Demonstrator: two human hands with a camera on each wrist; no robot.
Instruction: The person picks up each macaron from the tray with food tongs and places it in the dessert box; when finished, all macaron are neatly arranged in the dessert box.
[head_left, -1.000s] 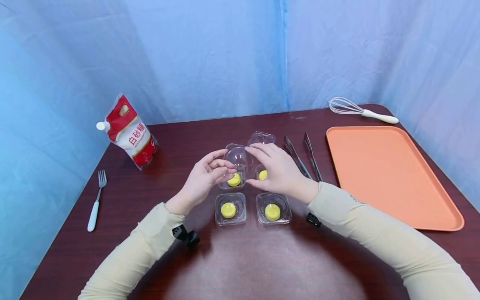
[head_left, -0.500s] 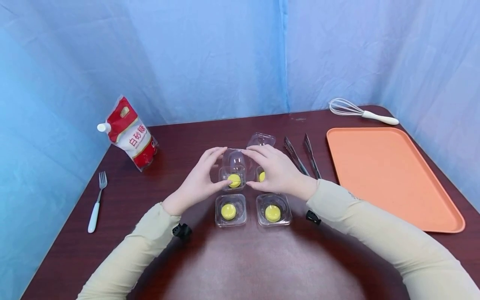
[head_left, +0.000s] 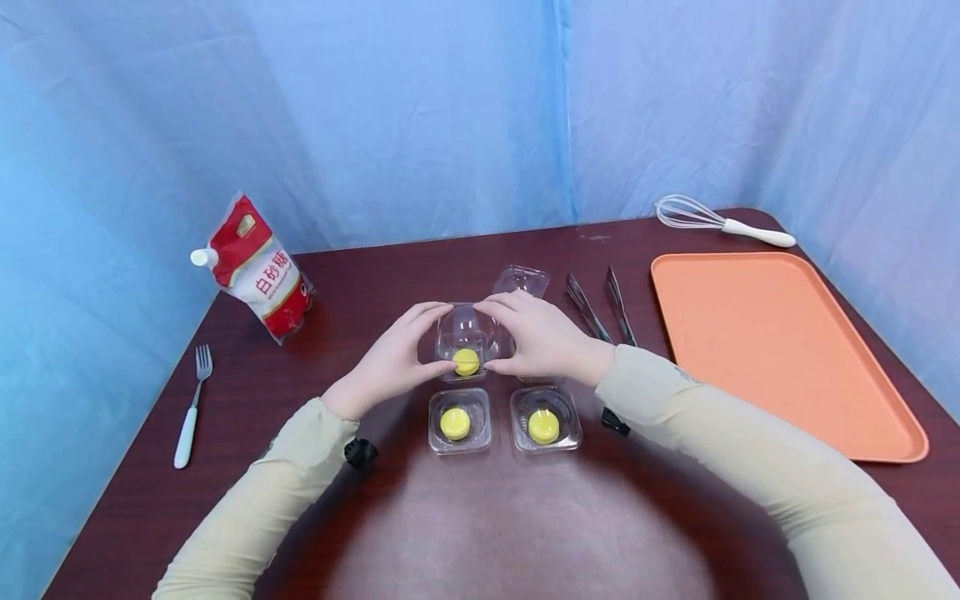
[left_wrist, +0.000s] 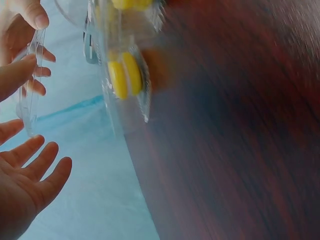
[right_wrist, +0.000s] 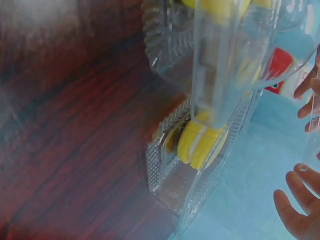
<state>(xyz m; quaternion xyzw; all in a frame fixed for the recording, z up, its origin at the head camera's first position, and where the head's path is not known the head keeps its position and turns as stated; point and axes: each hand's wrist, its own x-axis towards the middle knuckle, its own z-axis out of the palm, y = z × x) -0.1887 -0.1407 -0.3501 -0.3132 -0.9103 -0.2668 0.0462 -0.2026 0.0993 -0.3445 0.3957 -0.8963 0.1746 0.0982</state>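
A clear domed plastic lid (head_left: pixel 465 321) is held between my two hands, above the back left clear box. My left hand (head_left: pixel 390 358) pinches its left edge with fingers and thumb; my right hand (head_left: pixel 540 337) does the same on the right. Under the lid sits a yellow macaron (head_left: pixel 466 362). Two nearer open boxes each hold another one, the front left macaron (head_left: pixel 455 423) and the front right macaron (head_left: pixel 543 426). The right hand mostly hides the back right box. In the right wrist view, a macaron (right_wrist: pixel 201 142) shows a pale filling between yellow shells.
Behind the right hand lies another clear lid (head_left: pixel 525 280), with dark tongs (head_left: pixel 588 308) beside it. An orange tray (head_left: pixel 780 350) and a whisk (head_left: pixel 723 222) occupy the right side. At left are a sugar pouch (head_left: pixel 262 271) and a fork (head_left: pixel 195 408).
My left fingers, bent at first, have spread along the lid's left edge. Both hands have brought the lid slightly left and lower over the back left box; the right hand now covers the back right macaron.
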